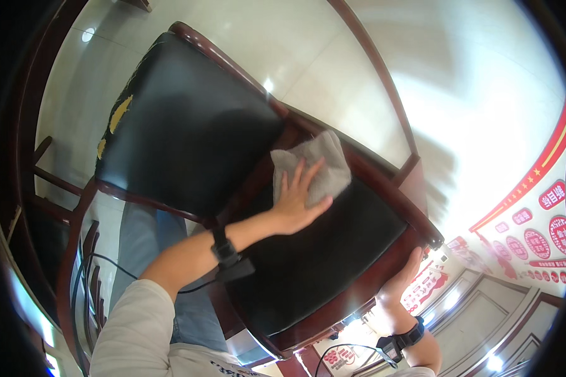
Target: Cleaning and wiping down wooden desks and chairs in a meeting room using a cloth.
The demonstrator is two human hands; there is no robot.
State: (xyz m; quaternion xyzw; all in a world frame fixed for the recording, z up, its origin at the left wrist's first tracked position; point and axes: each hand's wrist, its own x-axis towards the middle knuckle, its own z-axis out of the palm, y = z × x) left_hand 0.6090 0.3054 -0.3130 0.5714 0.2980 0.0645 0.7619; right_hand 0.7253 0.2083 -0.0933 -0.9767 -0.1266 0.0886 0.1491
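Note:
My left hand (297, 202) lies palm down with fingers spread on a grey cloth (332, 155), pressing it against the black padded backrest (330, 249) of a dark-red wooden chair. The cloth is rumpled and overlaps the wooden side of the frame. My right hand (398, 280) is at the outer edge of the chair's wooden top rail (358, 299); most of its fingers are hidden, so its hold is unclear. Upholstered in black, the seat (193, 118) has torn edges where yellow foam (120, 114) shows.
Wooden armrests (231, 68) run along the seat. Other dark wooden furniture (52, 202) stands at the left. Cables (108, 259) trail from my wrist straps. Pale glossy tiles (306, 47) cover the floor. The wall at right bears red signs (537, 242) with writing, near panelled doors (471, 315).

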